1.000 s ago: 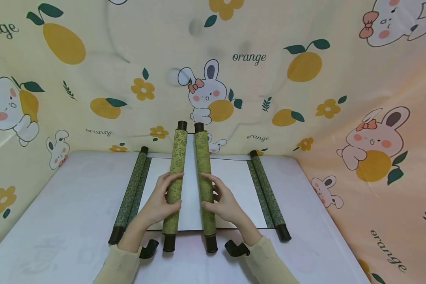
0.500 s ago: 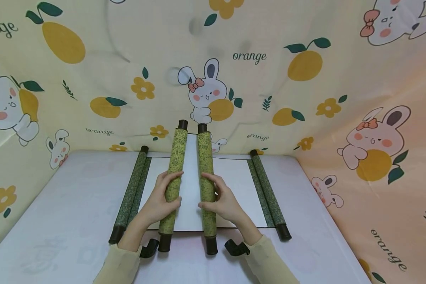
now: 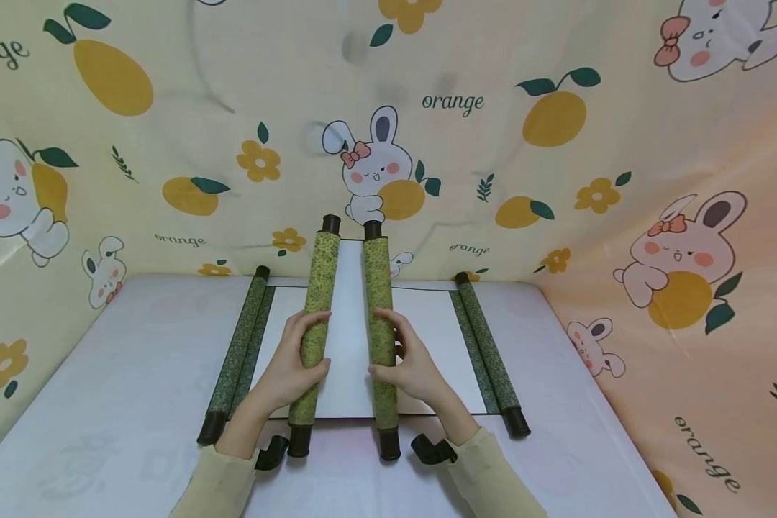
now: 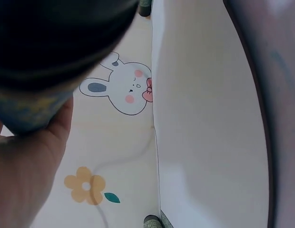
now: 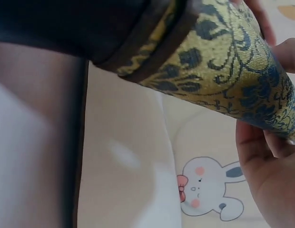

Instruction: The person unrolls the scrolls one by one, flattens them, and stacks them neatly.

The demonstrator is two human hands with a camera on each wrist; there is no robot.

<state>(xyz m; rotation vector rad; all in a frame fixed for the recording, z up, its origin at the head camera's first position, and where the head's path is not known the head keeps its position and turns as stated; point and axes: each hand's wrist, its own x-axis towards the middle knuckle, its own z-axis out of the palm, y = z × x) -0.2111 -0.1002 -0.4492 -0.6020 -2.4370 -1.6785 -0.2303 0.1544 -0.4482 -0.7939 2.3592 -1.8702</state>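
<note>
In the head view, my left hand (image 3: 290, 367) grips the left roller (image 3: 324, 273) of a yellow patterned hanging scroll, thumb and fingers around it. My right hand (image 3: 414, 363) holds the matching right roller (image 3: 378, 280) likewise. Dark caps finish the rollers. A narrow strip of white paper (image 3: 347, 324) stretches between them. Below lies an unrolled scroll with a white sheet (image 3: 427, 345) and green speckled rollers, left (image 3: 239, 345) and right (image 3: 492, 352). Close up, the left wrist view shows a blurred dark cap (image 4: 57, 42); the right wrist view shows gold-and-blue brocade (image 5: 223, 61).
Everything rests on a pale table (image 3: 129, 374). A cloth printed with rabbits and oranges (image 3: 453, 158) hangs behind and along the sides. Black curved pieces sit by the left wrist (image 3: 272, 453) and the right wrist (image 3: 434, 451).
The two yellow rollers have moved slightly apart, the left one's near end leftward and the right one to the right, so more white paper shows between them. Both hands keep their hold.
</note>
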